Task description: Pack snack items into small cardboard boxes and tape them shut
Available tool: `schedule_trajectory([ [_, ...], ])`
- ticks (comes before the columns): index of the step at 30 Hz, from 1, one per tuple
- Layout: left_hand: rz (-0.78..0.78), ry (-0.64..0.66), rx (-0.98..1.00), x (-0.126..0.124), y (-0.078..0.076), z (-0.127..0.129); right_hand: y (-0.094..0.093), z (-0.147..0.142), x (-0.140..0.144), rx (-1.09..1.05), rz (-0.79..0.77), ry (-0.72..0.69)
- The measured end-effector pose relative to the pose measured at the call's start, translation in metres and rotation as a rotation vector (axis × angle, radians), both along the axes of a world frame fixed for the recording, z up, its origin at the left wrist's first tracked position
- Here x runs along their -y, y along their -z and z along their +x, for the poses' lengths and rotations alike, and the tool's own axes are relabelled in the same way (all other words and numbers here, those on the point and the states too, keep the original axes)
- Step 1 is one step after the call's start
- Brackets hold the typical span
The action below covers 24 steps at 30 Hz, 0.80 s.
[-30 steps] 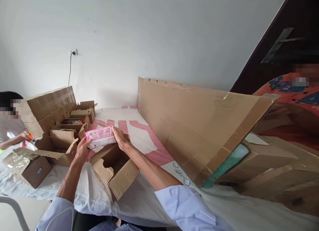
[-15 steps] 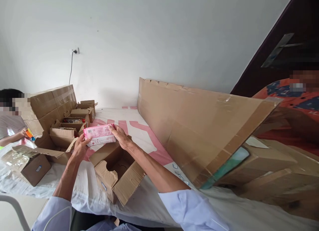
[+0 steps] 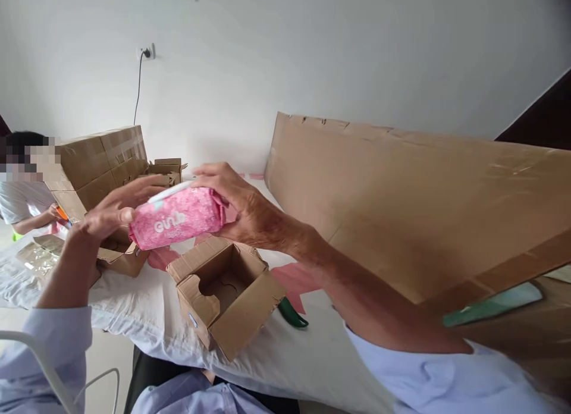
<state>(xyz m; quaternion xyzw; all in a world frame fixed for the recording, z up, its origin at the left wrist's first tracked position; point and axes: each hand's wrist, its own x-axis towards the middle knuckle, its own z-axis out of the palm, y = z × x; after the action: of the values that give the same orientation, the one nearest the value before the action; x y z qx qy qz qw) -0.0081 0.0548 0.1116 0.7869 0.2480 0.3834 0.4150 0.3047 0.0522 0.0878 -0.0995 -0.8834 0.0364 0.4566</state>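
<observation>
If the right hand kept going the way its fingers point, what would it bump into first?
The right hand points leftward, its fingers already on the pink packet. Beyond the packet the left hand comes first, gripping its other end. Past that stand the cardboard boxes, though depth is hard to judge.

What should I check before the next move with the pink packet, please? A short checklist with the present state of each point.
1. Both hands on the pink packet: ok. The left hand holds its left end and the right hand its right end.
2. Packet clear of the table: ok, it is held in the air above the open small box.
3. Small box open: ok, the flaps stand outward.
4. Small box empty: cannot tell, only a cardboard insert shows inside.
5. Green object beside the box: ok, it lies outside it on the white cloth.
6. Firmness of the grip: cannot tell.
</observation>
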Motion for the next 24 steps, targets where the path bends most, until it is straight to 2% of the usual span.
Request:
schedule_trajectory([
  [2,0.011,0.021,-0.164,-0.01,-0.031,0.003,-0.015,-0.009,-0.005,0.067,0.103,0.025],
  [4,0.097,0.019,-0.316,-0.017,-0.054,0.009,-0.025,-0.016,-0.014,0.099,0.157,0.061],
  [7,0.248,-0.059,-0.43,-0.017,-0.072,0.018,-0.029,-0.019,-0.028,0.084,0.21,0.117],
  [11,0.339,-0.241,-0.436,-0.01,-0.073,0.014,-0.019,-0.004,-0.037,-0.009,0.221,0.194],
  [15,0.347,-0.409,-0.499,-0.013,-0.066,-0.013,0.005,0.025,-0.03,-0.095,0.15,0.282],
  [17,0.29,-0.498,-0.489,-0.016,-0.063,-0.03,0.022,0.039,-0.023,-0.124,0.108,0.32],
  [20,0.129,-0.605,-0.352,-0.019,-0.057,-0.048,0.051,0.052,-0.013,-0.156,0.028,0.371],
  [22,0.057,-0.632,-0.321,-0.016,-0.052,-0.053,0.07,0.055,-0.008,-0.161,-0.052,0.388],
  [24,0.048,-0.632,-0.391,-0.007,-0.046,-0.054,0.085,0.055,-0.003,-0.155,-0.136,0.392],
])
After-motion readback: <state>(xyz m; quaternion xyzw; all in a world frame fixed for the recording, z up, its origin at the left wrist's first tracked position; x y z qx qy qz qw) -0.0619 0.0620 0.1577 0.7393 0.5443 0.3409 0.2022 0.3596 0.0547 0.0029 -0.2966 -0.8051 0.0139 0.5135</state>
